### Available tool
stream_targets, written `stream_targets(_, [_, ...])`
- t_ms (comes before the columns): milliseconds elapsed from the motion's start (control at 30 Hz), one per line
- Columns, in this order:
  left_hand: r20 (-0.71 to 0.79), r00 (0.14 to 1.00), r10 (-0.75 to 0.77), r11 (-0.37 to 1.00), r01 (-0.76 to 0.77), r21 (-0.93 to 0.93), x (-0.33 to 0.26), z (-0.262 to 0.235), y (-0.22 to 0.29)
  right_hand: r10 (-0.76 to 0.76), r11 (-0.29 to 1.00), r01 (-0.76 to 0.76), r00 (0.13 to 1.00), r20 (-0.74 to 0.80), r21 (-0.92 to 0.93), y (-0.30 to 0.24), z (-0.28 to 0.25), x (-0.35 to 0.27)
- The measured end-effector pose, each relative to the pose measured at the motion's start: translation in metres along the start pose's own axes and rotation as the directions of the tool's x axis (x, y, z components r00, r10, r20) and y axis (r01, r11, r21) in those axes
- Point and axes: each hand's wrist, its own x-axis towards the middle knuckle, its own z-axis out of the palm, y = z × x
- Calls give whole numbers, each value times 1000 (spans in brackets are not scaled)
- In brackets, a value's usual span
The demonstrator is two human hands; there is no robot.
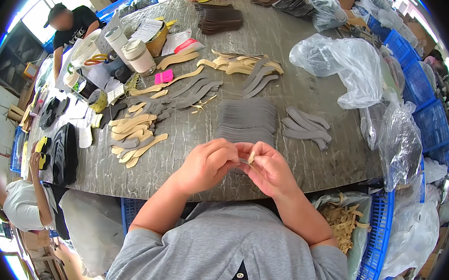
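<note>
We hold small tan strip (251, 157) at table (311, 94) edge. Our left hand (210, 162) and right hand (272, 169) meet, fingertips pinched on it, grey piece possibly beneath. Grey stack (248, 120) just beyond; tan-backed pieces (134, 133) to left.

Both hands (238, 164) seemingly peel a gray strip (245, 161).

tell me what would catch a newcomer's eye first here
First the person's own two hands, left hand and right hand, meeting at the near table edge and pinching a small grey piece with a tan strip. Behind them sits a neat fanned stack of grey pieces, and crumpled clear plastic bags bulge to the right.
</note>
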Motion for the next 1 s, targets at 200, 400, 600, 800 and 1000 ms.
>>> stream_targets(200, [-161, 976, 149, 948, -94, 304, -20, -7, -1, -219, 951, 205, 975, 33, 232, -3, -18, -6])
stream_targets(400, [-194, 968, 161, 911, -70, 406, -40, -18, -10, -333, 933, 332, 943, -14, 138, -12, -26, -17])
stream_targets(600, [-128, 982, 138, 883, -64, 464, -52, -19, -14, -407, 912, 406, 914, 4, -59, -29, -43, -30])
stream_targets(800, [-89, 988, 125, 893, -73, 444, -59, -15, -20, -453, 888, 447, 891, -35, -110, -45, -56, -46])
stream_targets(1000, [-72, 993, 89, 896, -49, 441, -62, -13, -19, -504, 859, 486, 858, -100, -158, -58, -66, -61])
